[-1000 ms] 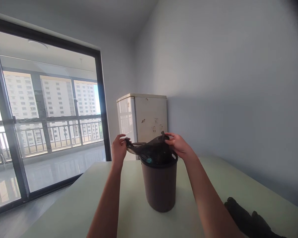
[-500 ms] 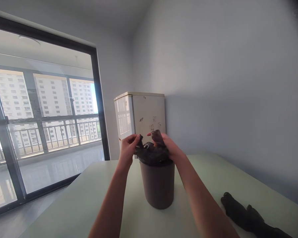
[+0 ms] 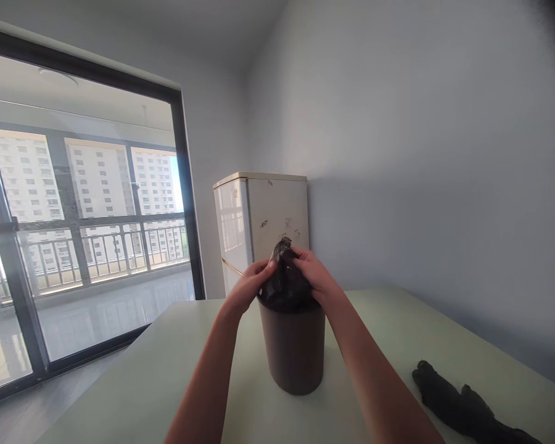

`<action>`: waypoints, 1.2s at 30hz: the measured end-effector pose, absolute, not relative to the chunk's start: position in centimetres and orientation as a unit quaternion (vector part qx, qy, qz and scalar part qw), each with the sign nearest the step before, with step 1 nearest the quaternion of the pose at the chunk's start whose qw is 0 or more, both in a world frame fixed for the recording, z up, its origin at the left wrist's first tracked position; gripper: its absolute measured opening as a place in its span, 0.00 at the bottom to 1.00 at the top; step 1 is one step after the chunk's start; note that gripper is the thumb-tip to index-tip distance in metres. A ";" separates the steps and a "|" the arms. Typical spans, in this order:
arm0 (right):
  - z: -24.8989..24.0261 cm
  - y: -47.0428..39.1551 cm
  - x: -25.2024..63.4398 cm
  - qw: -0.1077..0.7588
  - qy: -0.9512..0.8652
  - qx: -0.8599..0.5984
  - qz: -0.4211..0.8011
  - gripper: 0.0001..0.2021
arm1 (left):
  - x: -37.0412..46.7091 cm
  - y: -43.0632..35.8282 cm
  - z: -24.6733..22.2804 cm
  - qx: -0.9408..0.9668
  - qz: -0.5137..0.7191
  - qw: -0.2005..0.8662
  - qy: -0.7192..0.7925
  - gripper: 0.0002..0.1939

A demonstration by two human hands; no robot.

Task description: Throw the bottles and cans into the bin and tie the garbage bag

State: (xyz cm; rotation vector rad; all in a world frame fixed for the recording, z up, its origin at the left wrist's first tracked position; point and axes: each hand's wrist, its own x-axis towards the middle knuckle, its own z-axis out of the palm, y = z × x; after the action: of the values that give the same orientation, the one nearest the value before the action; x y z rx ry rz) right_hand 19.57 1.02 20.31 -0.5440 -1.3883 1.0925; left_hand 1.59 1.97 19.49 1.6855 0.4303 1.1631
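Note:
A dark brown trash can [image 3: 293,351] stands upright on the table, lined with a black garbage bag [image 3: 284,287] that covers its rim. The bag's top is gathered into a bunch above the can. From the left, my left hand [image 3: 252,283] is closed on the gathered plastic, thumb uppermost. My right hand [image 3: 315,274] grips the bunch from the other side, its fingers partly hidden behind the bag. The can's inside is out of sight.
A dark, crumpled length of plastic or cloth [image 3: 462,401] lies at the right on the pale green table [image 3: 194,370]. Behind the table stand a white refrigerator [image 3: 277,209] with worn marks and a grey wall. A sliding glass door [image 3: 97,216] is on the left.
My hands have come closer together, drawing the two raised parts of the bag into one bunch over the can. The can has barely moved.

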 end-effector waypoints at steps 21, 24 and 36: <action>21.7 -0.1 21.7 0.612 -0.523 -0.158 0.572 0.12 | 1.1 1.9 20.0 0.412 0.607 0.675 -0.078 0.06; 22.0 -0.5 21.2 0.615 -0.510 -0.131 0.588 0.12 | 1.0 2.1 20.0 0.444 0.581 0.680 -0.057 0.09; 22.0 -1.4 19.2 0.582 -0.550 -0.087 0.593 0.10 | 2.9 1.1 20.2 0.548 0.528 0.642 0.090 0.14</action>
State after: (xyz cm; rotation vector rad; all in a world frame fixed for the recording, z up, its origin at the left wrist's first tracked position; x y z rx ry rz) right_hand 19.20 -1.42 21.98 -0.2038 -1.2834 1.3838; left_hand 2.92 1.09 20.21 1.2488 0.2049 1.2034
